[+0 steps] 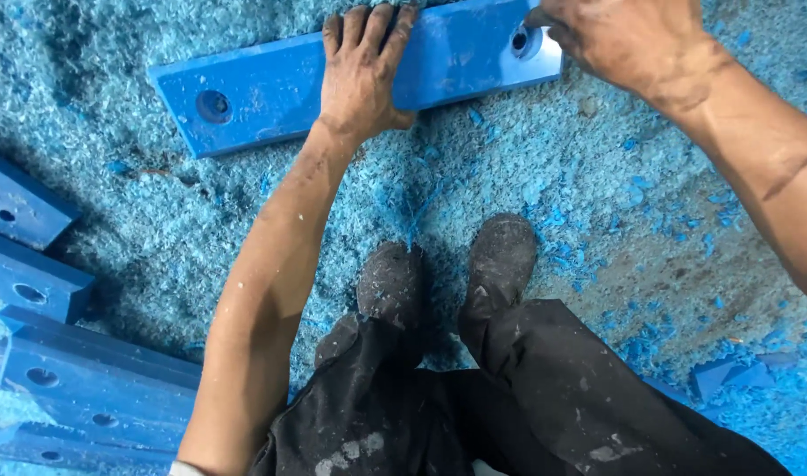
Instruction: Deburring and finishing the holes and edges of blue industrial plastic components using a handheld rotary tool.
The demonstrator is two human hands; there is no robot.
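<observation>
- The left hand (361, 75) lay flat on a long blue plastic bar (262, 88), the palm pressed down on its middle and the fingers bent over its far edge.
- The right hand (620, 40) was at the right end of the same bar, beside a round hole (521, 40); its fingers were curled, but I could not tell if they gripped anything.
- The bar rested on the floor (597, 229), which was covered with blue shavings, in front of the person's two dark shoes (448, 278).
- A second round hole (214, 106) was near the left end of the bar.
- More blue bars (86, 379) with holes lay in a pile at the left edge of the floor, well apart from the hands.
</observation>
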